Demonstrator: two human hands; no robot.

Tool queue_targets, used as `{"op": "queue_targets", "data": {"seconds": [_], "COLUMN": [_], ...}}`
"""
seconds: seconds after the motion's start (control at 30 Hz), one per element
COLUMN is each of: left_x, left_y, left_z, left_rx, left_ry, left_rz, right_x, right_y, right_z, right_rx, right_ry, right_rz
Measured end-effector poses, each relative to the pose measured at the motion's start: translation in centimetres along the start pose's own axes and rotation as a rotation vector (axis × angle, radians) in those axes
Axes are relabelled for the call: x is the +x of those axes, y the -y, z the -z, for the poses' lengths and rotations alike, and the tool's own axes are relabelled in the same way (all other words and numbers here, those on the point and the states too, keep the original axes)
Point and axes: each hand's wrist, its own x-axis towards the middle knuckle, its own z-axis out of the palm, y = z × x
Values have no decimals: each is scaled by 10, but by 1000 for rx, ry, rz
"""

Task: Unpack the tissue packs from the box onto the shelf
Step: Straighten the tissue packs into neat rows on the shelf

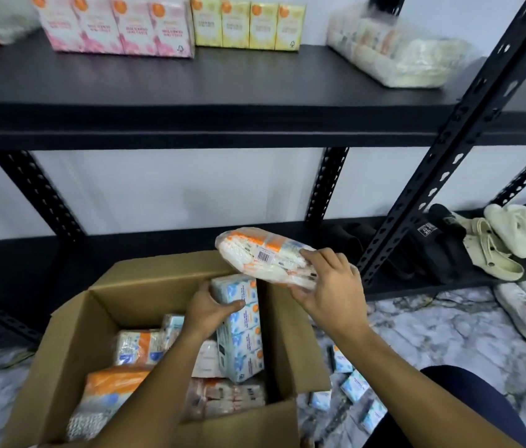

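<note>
An open cardboard box point(100, 318) stands on the floor below the black shelf point(210, 79), with several tissue packs inside. My left hand point(211, 310) grips a blue and white tissue pack point(239, 331) that stands upright in the box. My right hand point(329, 286) holds an orange and white plastic-wrapped tissue pack point(261, 255) above the box's far right corner. On the upper shelf stand pink packs point(116, 24), yellow packs point(248, 25) and a clear-wrapped bundle point(397, 53).
A slotted black upright point(449, 137) slants past on the right. Slippers and shoes point(494, 244) lie on the lower shelf and floor at right. Small blue packs point(352, 386) are scattered on the marble-patterned floor beside the box. My knee shows bottom right.
</note>
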Motion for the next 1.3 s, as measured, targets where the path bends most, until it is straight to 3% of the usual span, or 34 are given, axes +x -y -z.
{"op": "queue_targets", "data": {"seconds": [0.4, 0.77, 1.0, 1.3], "left_x": [-75, -140, -161, -130], "left_y": [-86, -179, -272, -391], "left_z": [114, 171, 182, 184], "left_rx": [-161, -229, -335, -333], "left_ry": [-362, -422, -447, -452], "left_rz": [-284, -528, -654, -741], "right_x": [0, 17, 53, 145], "right_y": [55, 85, 91, 90], "right_z": [74, 155, 216, 281], "right_rx": [4, 25, -23, -146], "right_ry": [-245, -493, -609, -672], "right_rz": [135, 249, 214, 153]}}
